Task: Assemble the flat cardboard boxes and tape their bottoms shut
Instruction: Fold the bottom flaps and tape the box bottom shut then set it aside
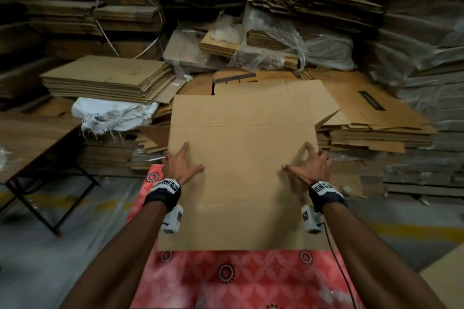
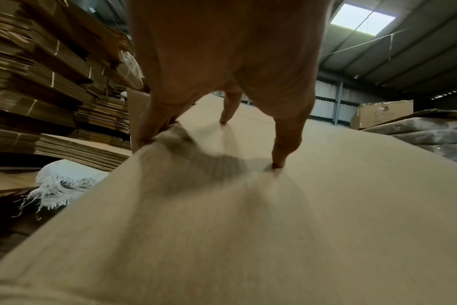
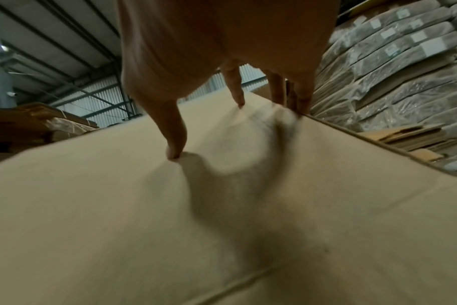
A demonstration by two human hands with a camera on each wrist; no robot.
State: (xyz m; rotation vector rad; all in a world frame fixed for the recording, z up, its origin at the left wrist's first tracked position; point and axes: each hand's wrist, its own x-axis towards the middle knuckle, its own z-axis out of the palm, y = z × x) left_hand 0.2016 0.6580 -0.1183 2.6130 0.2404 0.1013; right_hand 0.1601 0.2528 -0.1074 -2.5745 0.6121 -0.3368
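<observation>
A flat brown cardboard box (image 1: 241,158) hangs in front of me over a red patterned cloth (image 1: 226,276), held by its two side edges. My left hand (image 1: 182,163) grips the left edge. In the left wrist view its thumb (image 2: 279,156) and one finger press on the top face of the box (image 2: 248,227), and the other fingers (image 2: 150,132) curl over the edge. My right hand (image 1: 307,165) grips the right edge the same way. The right wrist view has its thumb (image 3: 175,148) on the box (image 3: 222,227) and its fingers (image 3: 302,103) hooked over the rim.
Piles of flat cardboard (image 1: 105,78) fill the back and both sides. Plastic-wrapped bundles (image 1: 426,83) are stacked at the right. A white sack (image 1: 113,113) lies at the left, above a folding table (image 1: 30,143). Grey floor with yellow lines lies below.
</observation>
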